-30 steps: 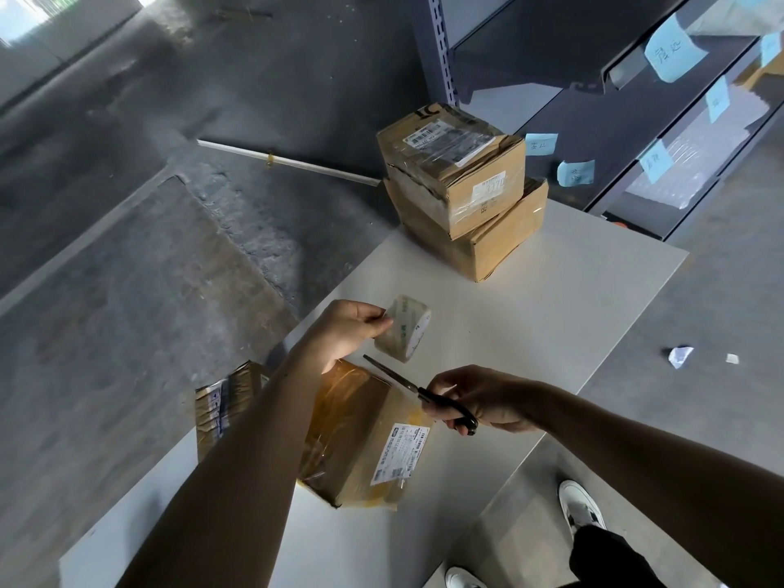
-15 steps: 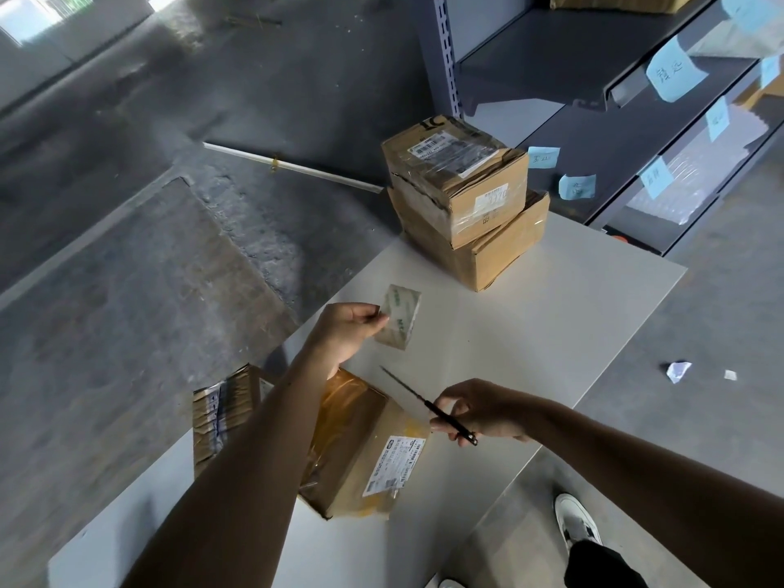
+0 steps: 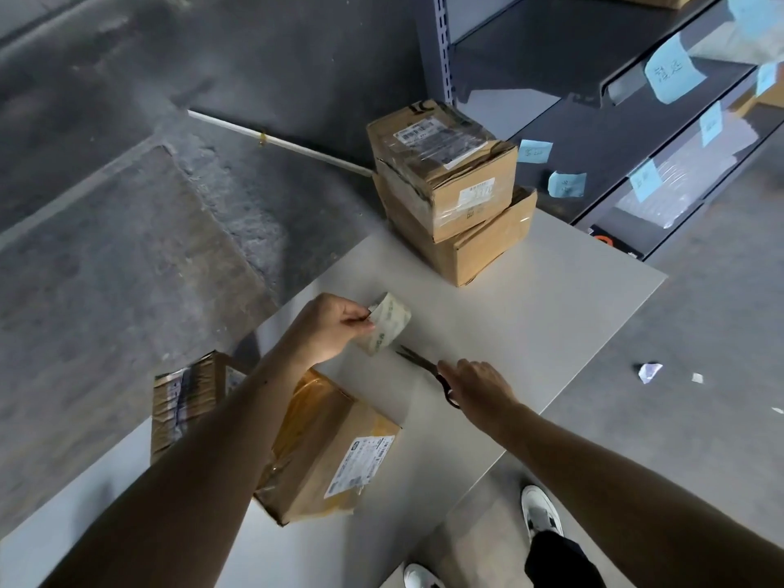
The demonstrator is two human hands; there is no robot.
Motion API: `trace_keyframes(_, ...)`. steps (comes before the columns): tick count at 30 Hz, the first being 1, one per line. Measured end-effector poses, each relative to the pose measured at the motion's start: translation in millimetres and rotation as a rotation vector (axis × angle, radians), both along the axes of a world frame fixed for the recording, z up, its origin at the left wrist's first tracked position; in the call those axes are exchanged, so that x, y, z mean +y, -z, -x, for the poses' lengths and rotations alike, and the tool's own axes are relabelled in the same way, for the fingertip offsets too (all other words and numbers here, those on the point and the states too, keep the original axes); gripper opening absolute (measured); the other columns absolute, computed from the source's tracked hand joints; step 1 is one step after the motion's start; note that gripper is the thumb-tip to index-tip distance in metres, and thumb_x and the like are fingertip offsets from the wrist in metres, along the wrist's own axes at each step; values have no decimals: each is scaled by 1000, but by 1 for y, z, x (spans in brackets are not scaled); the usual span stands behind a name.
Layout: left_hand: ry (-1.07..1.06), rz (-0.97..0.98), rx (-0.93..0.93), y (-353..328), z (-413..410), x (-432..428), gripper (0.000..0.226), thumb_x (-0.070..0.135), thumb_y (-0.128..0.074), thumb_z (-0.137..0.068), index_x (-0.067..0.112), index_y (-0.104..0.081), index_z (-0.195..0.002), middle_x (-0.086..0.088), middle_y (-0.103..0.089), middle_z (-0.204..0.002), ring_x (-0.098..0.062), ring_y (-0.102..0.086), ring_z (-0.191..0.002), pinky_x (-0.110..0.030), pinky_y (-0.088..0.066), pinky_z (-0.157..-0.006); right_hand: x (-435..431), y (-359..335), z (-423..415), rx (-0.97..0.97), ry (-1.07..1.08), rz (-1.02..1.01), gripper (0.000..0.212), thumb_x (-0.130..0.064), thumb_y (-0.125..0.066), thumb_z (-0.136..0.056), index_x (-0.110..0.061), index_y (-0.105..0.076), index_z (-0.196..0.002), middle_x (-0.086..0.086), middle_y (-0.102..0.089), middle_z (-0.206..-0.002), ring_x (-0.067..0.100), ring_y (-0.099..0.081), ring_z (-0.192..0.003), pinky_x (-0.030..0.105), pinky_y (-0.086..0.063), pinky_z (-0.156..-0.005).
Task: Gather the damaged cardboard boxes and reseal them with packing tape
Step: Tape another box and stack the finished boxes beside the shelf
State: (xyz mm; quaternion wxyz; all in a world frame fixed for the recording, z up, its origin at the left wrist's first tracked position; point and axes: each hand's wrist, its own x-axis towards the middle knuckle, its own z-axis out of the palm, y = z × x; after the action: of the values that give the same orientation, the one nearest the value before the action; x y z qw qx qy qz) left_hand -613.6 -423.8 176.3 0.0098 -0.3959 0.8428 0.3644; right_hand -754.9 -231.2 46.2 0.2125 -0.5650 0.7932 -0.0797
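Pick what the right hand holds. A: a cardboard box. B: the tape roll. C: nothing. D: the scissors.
D: the right hand grips the scissors at the handles, while the left hand pinches the tape roll.

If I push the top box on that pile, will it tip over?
Probably not: the top box looks squat and rests flat on the lower box, so it would likely slide. Its crumpled corners suggest soft walls that dent when squeezed. Near the table edge, a hard push might drop it.
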Motion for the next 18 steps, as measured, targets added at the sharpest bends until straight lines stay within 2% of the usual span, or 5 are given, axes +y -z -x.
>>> trace_keyframes(4,66,98,-41,-3,7,5,35,19,-74,-88,9,-69,-121,-3,-72,-115,-4,-66,-99,-5,-47,-77,-3,6,-3,-58,23,-5,30,-16,-46,-98,-13,-58,-125,10,-55,-113,32,-56,-109,38,-49,-80)
trace_keyframes(7,176,186,-118,-10,10,10,35,24,-70,-91,15,-67,-124,-1,-70,-120,-11,-65,-109,-18,-51,-86,-7,-7,0,-89,104,202,34,-31,-52,-99,-11,-55,-126,10,-56,-115,32,-56,-108,41,-52,-74)
trace_keyframes(9,253,213,-165,-14,13,13,32,25,-68,-92,17,-68,-124,-2,-71,-119,-16,-66,-108,-29,-55,-90,-11,-22,2,-144,152,363,51,-46,-57,-95,-14,-48,-134,10,-52,-122,29,-53,-108,42,-53,-72)
trace_keyframes(12,341,231,-220,-19,20,19,30,25,-67,-93,20,-69,-123,-3,-71,-116,-18,-67,-102,-33,-56,-89,-21,-53,4,-204,119,508,68,-60,-58,-89,-17,-42,-140,7,-44,-131,22,-43,-115,36,-49,-85)
trace_keyframes(18,418,282,-238,-24,32,30,28,22,-72,-89,25,-72,-117,3,-71,-111,-11,-66,-94,-26,-52,-85,-35,-79,2,-387,-49,470,48,-41,-72,-86,-13,-57,-121,7,-67,-116,25,-61,-104,39,-52,-84)
